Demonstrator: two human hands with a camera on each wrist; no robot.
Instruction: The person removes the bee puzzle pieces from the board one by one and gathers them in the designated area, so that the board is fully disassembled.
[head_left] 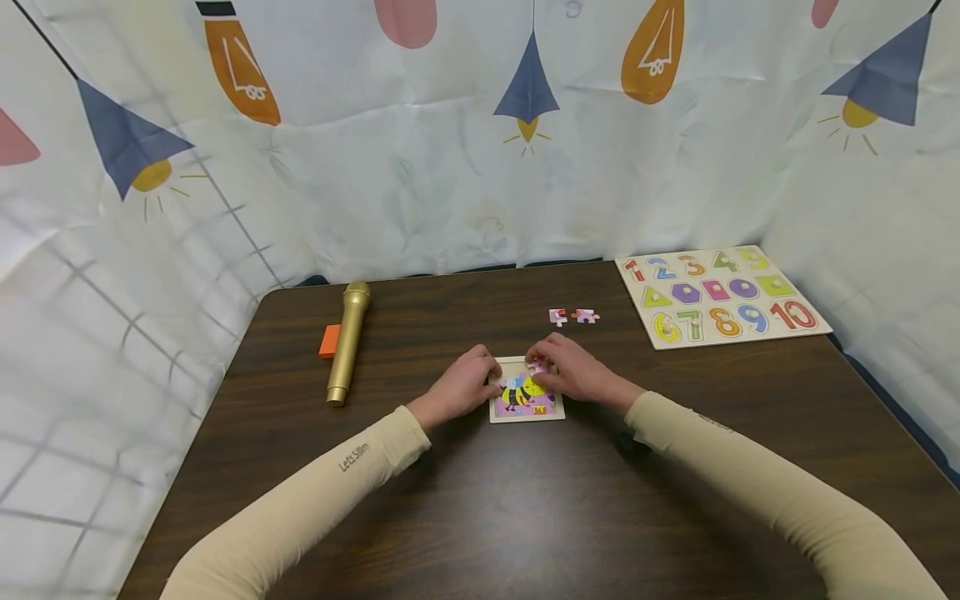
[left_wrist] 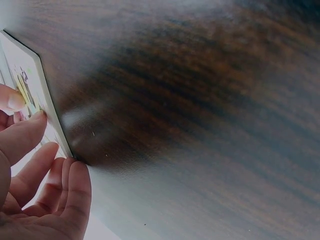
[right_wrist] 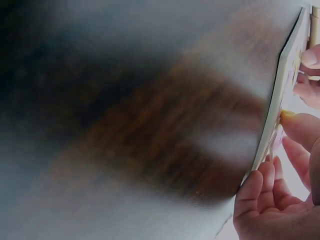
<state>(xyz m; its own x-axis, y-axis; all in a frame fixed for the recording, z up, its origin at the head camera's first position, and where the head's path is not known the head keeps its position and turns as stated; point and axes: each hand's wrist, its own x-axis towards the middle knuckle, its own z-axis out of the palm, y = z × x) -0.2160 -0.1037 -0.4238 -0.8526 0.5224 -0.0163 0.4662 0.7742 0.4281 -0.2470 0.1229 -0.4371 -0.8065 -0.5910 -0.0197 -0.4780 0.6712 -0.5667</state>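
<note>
A small wooden jigsaw tray (head_left: 527, 418) with a yellow and black bee picture (head_left: 517, 397) lies flat before the person. My left hand (head_left: 463, 383) grips the tray's left side, its thumb over the picture and the other fingers around the edge, as the left wrist view shows. At the upper right corner, my right hand (head_left: 576, 372) pinches a pinkish puzzle piece (head_left: 537, 367) between thumb and fingers, low over the tray. Its fingers partly hide the piece, so I cannot tell how it sits. Bare light wood shows in the tray's upper left.
Two loose jigsaw pieces (head_left: 586, 316) lie beyond the tray. A number-and-shape peg board (head_left: 651, 285) is at the back right of the dark table (head_left: 487, 517). On the left, a gold microphone (head_left: 347, 346) lies beside an orange block (head_left: 328, 342). A patterned curtain (head_left: 450, 183) hangs behind.
</note>
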